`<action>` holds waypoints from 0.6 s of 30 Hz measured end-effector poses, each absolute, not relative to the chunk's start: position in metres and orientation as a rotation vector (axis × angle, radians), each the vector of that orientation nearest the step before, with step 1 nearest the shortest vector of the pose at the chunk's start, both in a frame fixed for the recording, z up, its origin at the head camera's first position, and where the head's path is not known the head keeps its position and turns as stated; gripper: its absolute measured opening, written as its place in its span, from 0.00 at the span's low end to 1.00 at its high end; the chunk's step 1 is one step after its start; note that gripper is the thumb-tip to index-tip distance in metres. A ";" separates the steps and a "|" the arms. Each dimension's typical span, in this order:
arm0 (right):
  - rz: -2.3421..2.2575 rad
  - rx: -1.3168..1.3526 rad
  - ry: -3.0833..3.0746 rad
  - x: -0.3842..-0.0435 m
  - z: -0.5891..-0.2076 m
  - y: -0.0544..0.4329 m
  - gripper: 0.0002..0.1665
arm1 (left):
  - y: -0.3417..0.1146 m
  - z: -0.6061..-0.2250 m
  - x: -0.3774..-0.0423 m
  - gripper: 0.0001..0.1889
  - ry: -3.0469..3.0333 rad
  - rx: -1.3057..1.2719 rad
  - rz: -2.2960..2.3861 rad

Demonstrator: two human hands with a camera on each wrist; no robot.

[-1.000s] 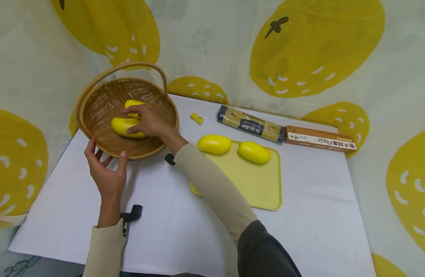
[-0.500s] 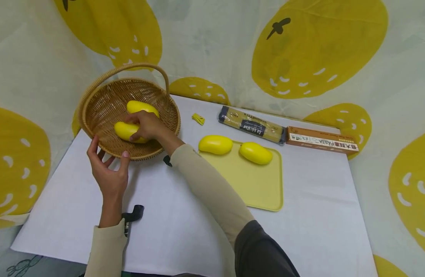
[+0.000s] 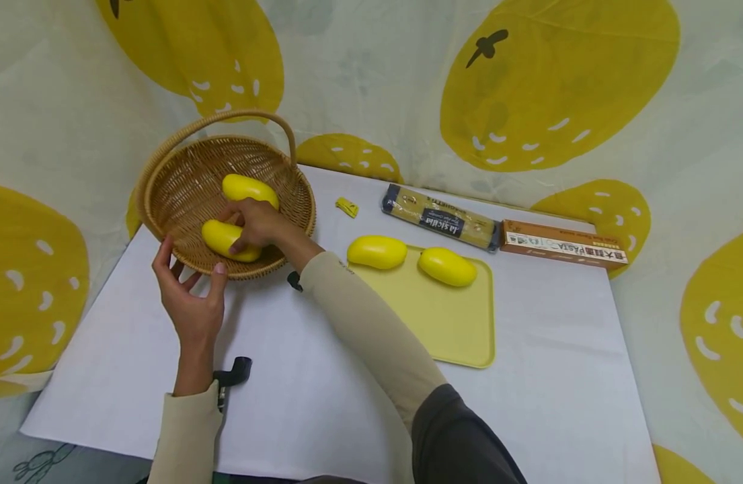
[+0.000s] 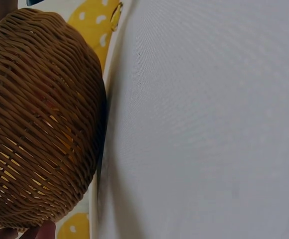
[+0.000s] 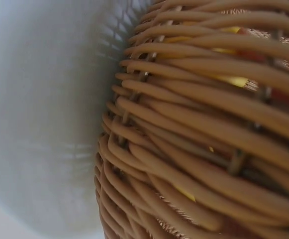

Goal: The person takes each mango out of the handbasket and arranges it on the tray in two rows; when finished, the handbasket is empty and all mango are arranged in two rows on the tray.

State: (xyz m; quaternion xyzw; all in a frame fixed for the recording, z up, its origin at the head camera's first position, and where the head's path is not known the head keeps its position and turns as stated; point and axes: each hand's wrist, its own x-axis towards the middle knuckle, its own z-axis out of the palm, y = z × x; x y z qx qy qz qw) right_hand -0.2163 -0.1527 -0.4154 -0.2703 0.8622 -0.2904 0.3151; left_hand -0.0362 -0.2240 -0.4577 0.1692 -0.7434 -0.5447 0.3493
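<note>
A wicker basket (image 3: 171, 181) with an arched handle stands at the far left in the head view, its opening tilted toward me. My left hand (image 3: 193, 309) holds its near rim with fingers and thumb. Two yellow mangoes lie inside. My right hand (image 3: 259, 223) reaches into the basket and grips the nearer mango (image 3: 218, 235) between thumb and fingers. Just behind that hand lies the other mango (image 3: 250, 188). Both wrist views show mostly the basket's woven outside, with left fingertips (image 4: 45, 230) at the lower corner of the left one.
Right of the basket, a pale yellow tray (image 3: 462, 336) bears two more mangoes (image 3: 377, 252). Behind it lie a spaghetti packet (image 3: 440, 218) and a brown pasta box (image 3: 565, 243). A small yellow wrapper (image 3: 347, 207) sits between basket and packet. A patterned curtain (image 3: 371, 87) hangs behind the white table.
My right hand has come down onto the nearer mango and shifted it slightly toward me. The farther mango now shows more fully. My left hand stays at the rim.
</note>
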 end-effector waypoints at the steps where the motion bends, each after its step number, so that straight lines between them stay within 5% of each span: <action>1: -0.762 -0.716 2.268 -0.216 -0.416 -0.152 0.38 | -0.224 -0.458 -0.036 0.43 -1.926 0.439 -1.413; 18: -0.961 -0.871 2.173 -0.206 -0.398 -0.130 0.42 | -0.224 -0.455 -0.035 0.43 -1.941 0.444 -1.404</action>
